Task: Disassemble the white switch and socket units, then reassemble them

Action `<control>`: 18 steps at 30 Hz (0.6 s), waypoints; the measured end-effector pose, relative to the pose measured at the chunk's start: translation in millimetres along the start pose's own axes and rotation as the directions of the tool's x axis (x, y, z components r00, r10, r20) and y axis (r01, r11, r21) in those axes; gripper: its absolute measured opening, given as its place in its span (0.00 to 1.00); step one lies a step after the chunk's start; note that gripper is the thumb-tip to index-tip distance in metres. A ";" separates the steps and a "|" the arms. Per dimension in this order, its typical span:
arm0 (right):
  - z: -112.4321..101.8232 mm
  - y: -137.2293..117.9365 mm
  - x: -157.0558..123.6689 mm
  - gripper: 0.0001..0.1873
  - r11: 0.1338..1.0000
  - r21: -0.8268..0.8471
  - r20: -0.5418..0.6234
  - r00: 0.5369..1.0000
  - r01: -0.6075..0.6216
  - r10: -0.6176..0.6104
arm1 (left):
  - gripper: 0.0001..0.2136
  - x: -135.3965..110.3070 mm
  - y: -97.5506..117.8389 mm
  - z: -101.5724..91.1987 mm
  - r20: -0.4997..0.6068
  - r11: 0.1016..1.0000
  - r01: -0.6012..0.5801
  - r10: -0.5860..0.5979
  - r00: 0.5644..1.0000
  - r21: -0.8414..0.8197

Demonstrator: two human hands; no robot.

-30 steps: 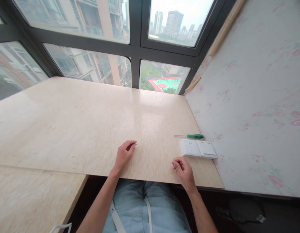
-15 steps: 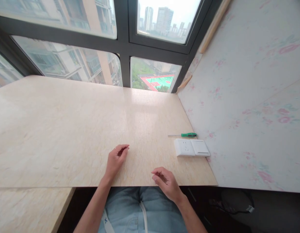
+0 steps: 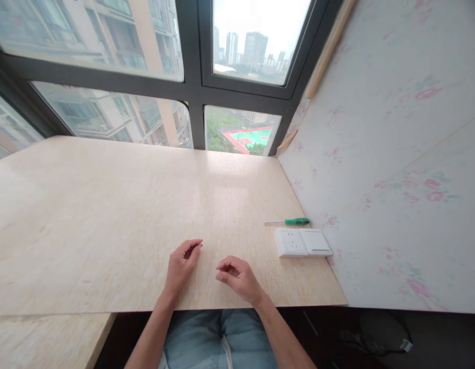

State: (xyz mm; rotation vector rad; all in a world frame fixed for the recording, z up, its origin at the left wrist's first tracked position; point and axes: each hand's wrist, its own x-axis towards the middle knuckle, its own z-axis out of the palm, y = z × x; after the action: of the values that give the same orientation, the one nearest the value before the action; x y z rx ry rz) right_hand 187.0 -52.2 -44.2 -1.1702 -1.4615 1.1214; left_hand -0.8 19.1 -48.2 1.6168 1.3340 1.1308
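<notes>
My left hand [image 3: 181,269] rests at the front of the marble-patterned countertop [image 3: 125,220], its fingers loosely curled and the thumb close to the index fingertip. I see nothing held in it. To its right, my right hand [image 3: 239,279] hovers over or touches the countertop; which of the two I cannot tell. Its fingers are bent, with a gap to the thumb and nothing visible between them. Farther right lies a white socket panel [image 3: 292,243] joined side by side with a white switch panel [image 3: 316,242]. Just behind them is a screwdriver with a green handle [image 3: 297,222], its shaft pointing left.
A flower-patterned wall [image 3: 395,179] bounds the countertop on the right. Dark window frames [image 3: 197,92] stand along the back. Below the front edge, at the lower right, a dark cable loop [image 3: 407,333] shows in shadow. A lower ledge [image 3: 41,338] is at the front left.
My right hand has moved left, closer to my left hand. The view has tilted up slightly, so things sit lower in the picture. The panels and the screwdriver lie as before.
</notes>
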 end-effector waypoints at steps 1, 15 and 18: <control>1.4 -1.2 -2.0 0.16 1.000 -0.010 0.004 1.000 0.004 -0.004 | 0.12 0.0 0.1 0.0 -0.002 1.000 -0.003 0.003 1.000 0.000; 8.4 -3.7 -7.1 0.15 0.997 -0.081 0.057 0.998 0.017 -0.012 | 0.10 0.8 1.3 0.5 -0.037 0.998 -0.065 0.065 0.997 -0.008; 8.5 -5.0 -8.6 0.13 0.992 -0.099 0.095 0.993 0.073 -0.063 | 0.10 1.1 1.5 0.2 -0.042 0.997 -0.073 0.073 0.996 0.000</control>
State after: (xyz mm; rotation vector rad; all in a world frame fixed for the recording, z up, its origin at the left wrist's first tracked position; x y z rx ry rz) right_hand 179.0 -62.2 -41.6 -1.1427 -1.6339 1.0767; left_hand 0.0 19.8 -46.7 1.6604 1.3094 1.2149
